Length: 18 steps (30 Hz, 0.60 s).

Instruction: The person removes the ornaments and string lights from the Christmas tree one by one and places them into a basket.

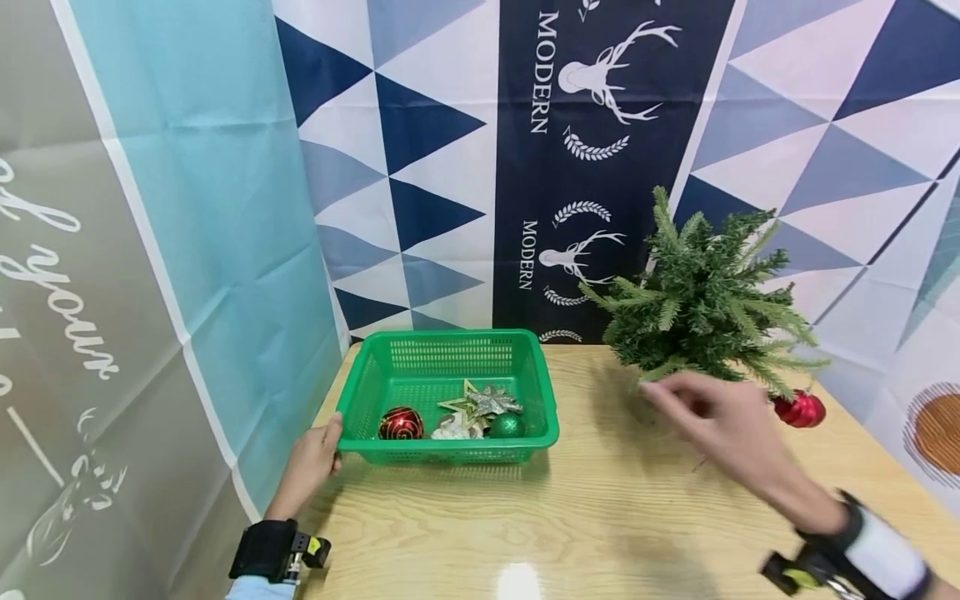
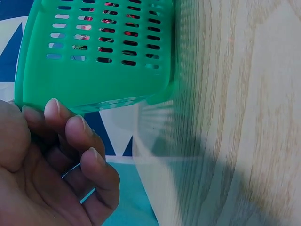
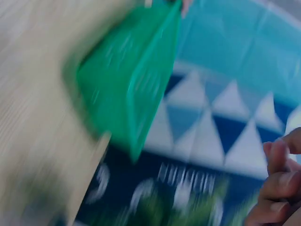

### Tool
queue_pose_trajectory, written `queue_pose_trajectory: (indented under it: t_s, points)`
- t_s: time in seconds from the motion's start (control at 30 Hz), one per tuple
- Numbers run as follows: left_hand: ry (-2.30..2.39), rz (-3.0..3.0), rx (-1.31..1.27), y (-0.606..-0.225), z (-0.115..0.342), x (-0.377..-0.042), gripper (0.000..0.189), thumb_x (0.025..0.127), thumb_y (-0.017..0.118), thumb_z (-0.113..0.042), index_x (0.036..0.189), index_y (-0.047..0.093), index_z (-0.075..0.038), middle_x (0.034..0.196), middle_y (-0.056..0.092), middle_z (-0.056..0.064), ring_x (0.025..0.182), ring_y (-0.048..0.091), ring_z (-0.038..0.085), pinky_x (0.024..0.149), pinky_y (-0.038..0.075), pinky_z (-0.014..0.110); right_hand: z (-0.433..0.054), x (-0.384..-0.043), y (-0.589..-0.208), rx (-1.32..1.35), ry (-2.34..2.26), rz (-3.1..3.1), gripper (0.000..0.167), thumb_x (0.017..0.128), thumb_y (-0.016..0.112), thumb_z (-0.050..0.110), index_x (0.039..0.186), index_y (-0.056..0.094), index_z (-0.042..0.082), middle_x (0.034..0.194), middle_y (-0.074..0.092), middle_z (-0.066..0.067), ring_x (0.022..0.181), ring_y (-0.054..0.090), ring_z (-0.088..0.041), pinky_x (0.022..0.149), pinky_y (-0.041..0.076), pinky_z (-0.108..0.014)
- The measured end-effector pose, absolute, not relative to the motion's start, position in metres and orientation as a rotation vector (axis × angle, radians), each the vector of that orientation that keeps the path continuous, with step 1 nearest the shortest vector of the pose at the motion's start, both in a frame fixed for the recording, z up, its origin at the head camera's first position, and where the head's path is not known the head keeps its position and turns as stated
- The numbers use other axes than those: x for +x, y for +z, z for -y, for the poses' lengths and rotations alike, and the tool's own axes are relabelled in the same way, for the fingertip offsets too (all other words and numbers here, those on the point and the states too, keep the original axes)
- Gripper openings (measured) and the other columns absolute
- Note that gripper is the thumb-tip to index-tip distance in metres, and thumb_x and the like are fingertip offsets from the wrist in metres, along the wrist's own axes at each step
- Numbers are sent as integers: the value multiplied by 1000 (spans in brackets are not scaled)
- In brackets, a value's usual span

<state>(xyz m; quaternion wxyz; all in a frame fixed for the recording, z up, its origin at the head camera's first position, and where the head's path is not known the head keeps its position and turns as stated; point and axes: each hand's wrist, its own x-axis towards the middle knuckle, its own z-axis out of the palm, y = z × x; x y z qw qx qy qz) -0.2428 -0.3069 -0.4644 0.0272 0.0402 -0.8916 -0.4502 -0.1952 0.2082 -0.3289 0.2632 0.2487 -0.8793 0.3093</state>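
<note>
My left hand [image 1: 315, 454] holds the front left corner of a green plastic basket [image 1: 450, 446], fingers at the rim; the left wrist view shows them bent under its edge. Inside lie a red bauble with gold swirls [image 1: 401, 423], a gold star [image 1: 456, 405], a silver glitter flower [image 1: 495, 402], a whitish ornament [image 1: 454, 428] and a green bauble [image 1: 508, 426]. Blurred by motion, my right hand [image 1: 731, 429] is in front of a small artificial Christmas tree [image 1: 701, 300]. Its fingers are loosely bent, with nothing visible in them. A red ribbed bauble [image 1: 801, 410] hangs low on the tree's right.
Basket and tree stand on a light wooden table [image 1: 465, 508]. Patterned cloth [image 1: 442, 150] rises behind the table, and more cloth [image 1: 247, 250] runs along the left side. At the far right is a round brown print [image 1: 933, 433].
</note>
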Motion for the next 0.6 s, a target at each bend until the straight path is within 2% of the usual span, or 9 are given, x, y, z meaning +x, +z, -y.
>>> queue_pose_trajectory:
  t_s: [0.1,0.27,0.43,0.6]
  points:
    - [-1388,2751,114,-465,308,-242,60,112,28,-53,74,45,-11,60,52,7,53,43,21,63,36,35,-268,-190,-335,456,735,2390,3,98,73,10,95,74,9,62,59,13,46,50,-3,44,40,-17]
    - [-1383,2749,97,-466,309,-243,60,112,28,-53,74,45,-12,60,52,7,54,44,21,63,36,35,-341,-193,-355,84,542,2548,28,102,70,31,99,73,3,61,58,5,47,45,-7,49,33,-25]
    - [-1390,2745,107,-465,309,-242,58,113,27,-52,72,41,-12,58,50,7,54,45,22,63,36,35,-356,-199,-383,1,548,2701,45,102,66,43,112,71,-1,67,62,1,48,47,-11,47,29,-31]
    - [-1380,2746,124,-468,307,-243,59,113,27,-52,72,42,-13,58,50,6,54,48,22,62,37,35,-348,-205,-394,19,703,2684,45,102,66,42,120,70,1,72,67,0,56,55,-9,46,31,-31]
